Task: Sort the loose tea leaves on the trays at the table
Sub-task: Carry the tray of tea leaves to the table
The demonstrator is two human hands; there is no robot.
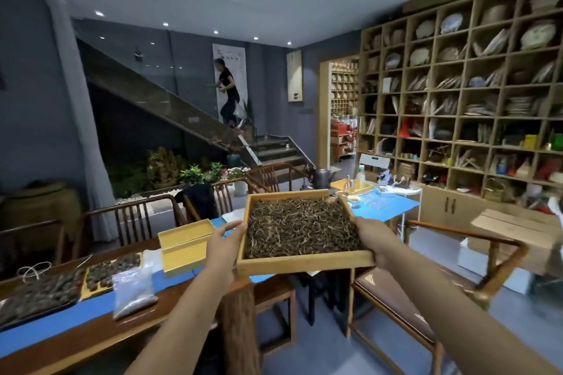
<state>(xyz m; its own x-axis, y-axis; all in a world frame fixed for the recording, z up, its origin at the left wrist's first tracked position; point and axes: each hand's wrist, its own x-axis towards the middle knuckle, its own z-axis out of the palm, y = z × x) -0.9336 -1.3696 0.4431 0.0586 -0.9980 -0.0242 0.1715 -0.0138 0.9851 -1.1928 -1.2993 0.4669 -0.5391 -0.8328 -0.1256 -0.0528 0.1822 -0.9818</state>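
Loose tea leaves (300, 230), dark and wiry, heaped in a shallow wooden tray (301, 264) held up in mid-air past the end of the long table (91, 335), above the gap between table end and armchair (451, 256). Left hand (224, 245) gripping the tray's left rim, thumb over the top edge, fingers out of sight beneath; right hand (370, 240) gripping the right rim likewise, thumb on top, fingers hidden underneath. Tray tilted slightly, far edge higher than near edge, leaves filling it almost wall to wall. Likely light for its bulk: dry leaf weighs little, and the thin wooden frame looks stiff, unlikely to flex. Real hazard in the load itself, loose and free to slide, brittle enough to break if pressed or shaken hard, quick to spill over the low wall on any sharp tilt or jolt. Best held as now, at opposite side rims near the middle, kept level, and lowered flat onto the blue runner (61, 323) before sorting by fingertip. More dark tea on two trays (45, 295) at the table's left, beside a clear bag (134, 292) and a yellow box (185, 246); room for a landing looks tight there, so worth judging the spot before lowering.
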